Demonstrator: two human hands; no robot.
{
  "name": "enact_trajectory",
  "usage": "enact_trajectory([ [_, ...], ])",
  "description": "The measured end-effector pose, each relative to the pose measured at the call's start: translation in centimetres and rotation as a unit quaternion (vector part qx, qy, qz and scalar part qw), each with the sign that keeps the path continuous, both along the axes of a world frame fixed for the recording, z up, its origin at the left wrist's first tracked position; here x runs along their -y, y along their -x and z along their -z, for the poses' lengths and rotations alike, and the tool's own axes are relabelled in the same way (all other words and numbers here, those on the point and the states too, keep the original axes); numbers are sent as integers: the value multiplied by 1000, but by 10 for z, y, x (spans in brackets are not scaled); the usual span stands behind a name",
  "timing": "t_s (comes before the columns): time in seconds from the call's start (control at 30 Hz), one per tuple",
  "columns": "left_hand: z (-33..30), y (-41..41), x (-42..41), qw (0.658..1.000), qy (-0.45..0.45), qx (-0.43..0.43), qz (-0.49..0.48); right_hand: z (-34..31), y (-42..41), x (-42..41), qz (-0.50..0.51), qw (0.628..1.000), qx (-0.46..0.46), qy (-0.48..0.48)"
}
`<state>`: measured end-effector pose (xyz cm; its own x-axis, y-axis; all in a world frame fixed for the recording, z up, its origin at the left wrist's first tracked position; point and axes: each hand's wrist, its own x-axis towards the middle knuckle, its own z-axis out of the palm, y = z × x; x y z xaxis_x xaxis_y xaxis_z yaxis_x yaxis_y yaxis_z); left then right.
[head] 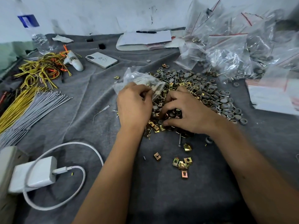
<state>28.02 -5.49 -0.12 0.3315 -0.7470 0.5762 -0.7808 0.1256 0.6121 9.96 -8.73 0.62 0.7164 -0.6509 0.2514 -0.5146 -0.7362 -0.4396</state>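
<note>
The person's left hand (pixel 134 107), at the middle of the frame, has its fingers curled round the mouth of a small clear plastic bag (pixel 137 78), pinching it tight. The crumpled bag sticks up and away from the knuckles, with a few pieces showing through it.

Just to the right, the right hand (pixel 186 112) is clawed down into a mixed heap of brass-coloured clip nuts, grey round caps and thin metal screws (pixel 207 91). Its fingertips are bent in and its thumb lies low against the near edge of the heap. From here I cannot tell whether it has a piece pinched or only touches them. The heap spreads from under both hands towards the upper right, and the bag rests at its left edge.

A few loose brass-coloured clip nuts (pixel 182 164) lie apart from the heap, lower in the frame between the forearms.

Everything sits on a wrinkled grey cloth (pixel 84 113). At lower left are a white charger block (pixel 35 173) and its looped white cable (pixel 95 152). At far left is a fan of straight grey and yellow ties (pixel 32 107), with a tangle of yellow and orange wires (pixel 42 68) above it. A white phone (pixel 102 59) lies face down above centre. Behind it a black pen (pixel 146 32) rests on a white paper pad (pixel 145 38). Filled clear zip bags (pixel 229 46) are piled at upper right.
</note>
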Motion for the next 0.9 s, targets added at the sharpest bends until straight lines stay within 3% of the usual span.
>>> enact_trajectory([
  [0.17,4,2,1,999,-5,-38,34,1,0,2,-4,1000,17,13],
  [0.37,0,9,-1,993,-11,-50,108,-3,-1,4,62,968,220,104],
  [0.47,-2,13,-1,987,-4,-101,122,-2,-2,2,46,977,193,74],
  [0.6,-6,14,-3,979,69,-173,87,2,0,4,74,980,174,61],
  [0.73,-10,15,-8,982,141,-110,53,0,-2,2,91,973,203,55],
  [0.9,-5,8,-2,988,145,-59,-11,-6,3,1,121,938,308,104],
])
